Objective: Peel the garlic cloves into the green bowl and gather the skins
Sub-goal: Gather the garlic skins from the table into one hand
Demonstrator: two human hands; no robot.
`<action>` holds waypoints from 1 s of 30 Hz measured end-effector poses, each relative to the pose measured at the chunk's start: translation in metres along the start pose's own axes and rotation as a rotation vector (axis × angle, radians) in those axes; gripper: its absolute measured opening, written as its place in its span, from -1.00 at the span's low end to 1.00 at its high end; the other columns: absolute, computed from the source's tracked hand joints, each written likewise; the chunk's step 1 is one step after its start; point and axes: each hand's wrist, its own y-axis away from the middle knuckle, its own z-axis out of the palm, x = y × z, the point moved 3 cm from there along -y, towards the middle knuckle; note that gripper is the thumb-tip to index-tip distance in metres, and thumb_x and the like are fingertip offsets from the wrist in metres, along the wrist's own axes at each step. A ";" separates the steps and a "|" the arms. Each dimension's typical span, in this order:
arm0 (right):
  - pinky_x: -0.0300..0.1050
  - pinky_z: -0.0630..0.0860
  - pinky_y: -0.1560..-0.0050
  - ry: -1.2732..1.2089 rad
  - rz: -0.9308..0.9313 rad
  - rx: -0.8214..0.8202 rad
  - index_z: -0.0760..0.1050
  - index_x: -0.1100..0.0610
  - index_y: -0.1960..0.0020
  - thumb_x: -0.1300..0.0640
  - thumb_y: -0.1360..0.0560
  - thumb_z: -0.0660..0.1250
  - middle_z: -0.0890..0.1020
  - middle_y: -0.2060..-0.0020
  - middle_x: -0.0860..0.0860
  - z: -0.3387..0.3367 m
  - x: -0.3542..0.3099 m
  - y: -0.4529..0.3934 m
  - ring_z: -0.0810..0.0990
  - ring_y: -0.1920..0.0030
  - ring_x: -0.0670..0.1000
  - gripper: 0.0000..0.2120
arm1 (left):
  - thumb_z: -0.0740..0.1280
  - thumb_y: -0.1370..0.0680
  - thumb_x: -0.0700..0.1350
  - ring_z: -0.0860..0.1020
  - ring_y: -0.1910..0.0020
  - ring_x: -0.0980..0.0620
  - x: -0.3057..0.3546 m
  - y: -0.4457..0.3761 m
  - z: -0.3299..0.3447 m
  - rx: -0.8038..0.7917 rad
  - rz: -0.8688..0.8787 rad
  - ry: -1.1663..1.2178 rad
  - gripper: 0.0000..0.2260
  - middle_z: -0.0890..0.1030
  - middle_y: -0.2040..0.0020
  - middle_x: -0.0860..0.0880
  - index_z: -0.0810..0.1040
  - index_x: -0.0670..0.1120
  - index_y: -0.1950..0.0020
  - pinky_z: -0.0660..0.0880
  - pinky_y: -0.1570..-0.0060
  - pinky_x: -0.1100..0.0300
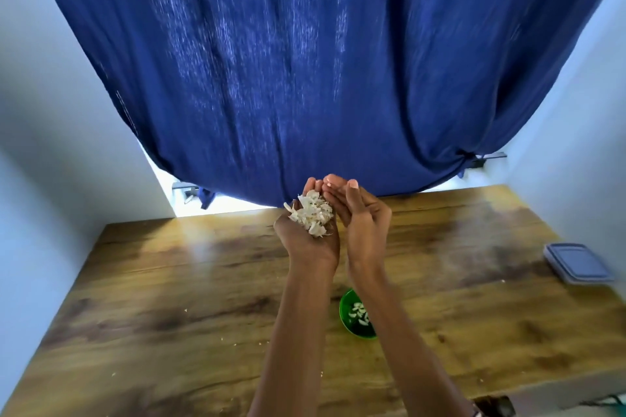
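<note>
Both arms reach out over the wooden table (169, 281). My left hand (306, 237) is turned palm up and cupped, and a heap of white garlic skins (313, 213) lies in it. My right hand (362, 213) stands beside it, palm toward the heap, fingers nearly straight and touching the left fingertips. Below my right forearm sits the green bowl (347, 315) with several peeled garlic cloves (359, 313) inside; the forearm hides its right part.
A blue curtain (305, 61) hangs behind the table's far edge. A lidded plastic container (577, 262) lies near the right edge. Small skin crumbs (186, 309) are scattered on the wood. White walls close in left and right.
</note>
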 end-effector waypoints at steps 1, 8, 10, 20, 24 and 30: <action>-0.04 0.62 -0.19 -0.046 0.028 0.015 0.67 0.31 -0.03 0.23 -0.67 0.23 0.74 0.04 0.17 0.006 -0.006 0.001 0.72 -0.05 0.10 -0.74 | 0.03 -0.64 -0.15 0.69 0.20 -0.12 -0.001 0.005 0.006 -0.006 -0.008 0.022 -0.64 0.65 0.07 -0.20 0.59 -0.26 -0.12 0.67 0.13 0.09; -0.17 0.63 -0.07 -0.221 0.062 0.145 0.66 0.32 -0.06 0.24 -0.67 0.23 0.73 0.02 0.19 0.009 -0.020 0.011 0.71 -0.09 0.15 -0.75 | 0.06 -0.62 -0.14 0.66 0.14 -0.12 -0.014 0.019 0.020 -0.042 -0.058 -0.018 -0.65 0.64 0.06 -0.19 0.62 -0.23 -0.03 0.68 0.18 0.10; -0.25 0.61 -0.09 -0.234 0.067 0.155 0.63 0.33 -0.15 0.25 -0.68 0.19 0.70 -0.11 0.16 -0.003 -0.031 0.015 0.68 -0.16 0.14 -0.74 | 0.06 -0.63 -0.14 0.68 0.18 -0.12 -0.029 0.023 0.017 -0.034 -0.097 -0.053 -0.64 0.65 0.09 -0.19 0.63 -0.24 -0.02 0.67 0.22 0.10; -0.18 0.64 -0.02 -0.272 -0.174 0.607 0.65 0.28 -0.09 0.20 -0.67 0.22 0.74 0.05 0.17 -0.163 -0.063 0.049 0.72 0.02 0.03 -0.75 | 0.07 -0.67 -0.08 0.71 0.24 -0.09 -0.187 0.064 -0.032 -0.060 -0.499 -0.324 -0.61 0.69 0.11 -0.18 0.66 -0.22 -0.02 0.67 0.24 0.10; -0.05 0.61 -0.10 -0.041 -0.287 0.804 0.68 0.20 -0.11 0.17 -0.68 0.23 0.74 -0.02 0.12 -0.247 -0.077 0.090 0.71 -0.09 0.11 -0.75 | 0.08 -0.68 -0.07 0.72 0.15 -0.11 -0.263 0.099 -0.079 -0.063 -0.681 -0.466 -0.54 0.72 0.07 -0.19 0.75 -0.18 0.07 0.68 0.19 0.07; 0.08 0.62 -0.19 0.044 -0.297 1.025 0.65 0.25 -0.17 0.21 -0.68 0.19 0.73 -0.05 0.14 -0.357 -0.072 0.140 0.70 -0.12 0.14 -0.72 | 0.05 -0.68 -0.03 0.72 0.02 -0.14 -0.350 0.141 -0.154 0.000 -0.855 -0.677 -0.52 0.70 -0.09 -0.21 0.75 -0.18 -0.03 0.68 0.15 0.05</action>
